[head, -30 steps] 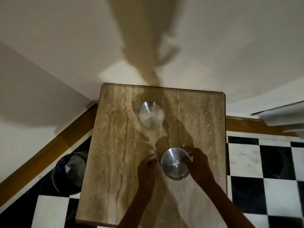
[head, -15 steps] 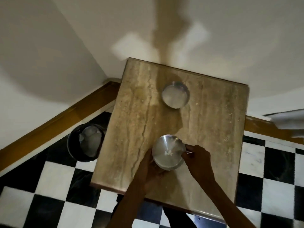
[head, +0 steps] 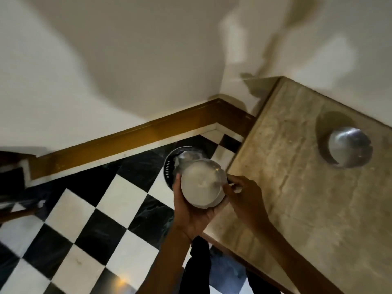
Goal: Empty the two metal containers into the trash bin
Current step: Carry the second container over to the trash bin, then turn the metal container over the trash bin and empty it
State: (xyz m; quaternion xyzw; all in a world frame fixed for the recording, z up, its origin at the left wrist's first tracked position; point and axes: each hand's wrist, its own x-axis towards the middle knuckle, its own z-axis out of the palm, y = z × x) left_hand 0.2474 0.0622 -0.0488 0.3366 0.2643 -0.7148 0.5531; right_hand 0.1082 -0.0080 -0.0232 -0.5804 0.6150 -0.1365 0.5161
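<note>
The trash bin stands on the checkered floor just off the table's left edge, near the wall corner. Only part of its dark rim and pale liner shows, because the held metal container hangs directly in front of it and partly over its mouth. The bin therefore lies up and slightly left of the hands, very near, and a short tip forward and to the left looks like all the pour needs.

The left hand cups the container from below and from its left side, fingers wrapped round the wall; it is the hand nearer the bin. The container is tilted, its open mouth turned up toward the camera, not yet down at the bin, and its axis leans away from the bin. Something pale shows inside, too blurred to name.

The right hand is closed on the rim at the container's right, over the table edge.

The second metal container sits upright toward the table's far right, well apart from both hands.
</note>
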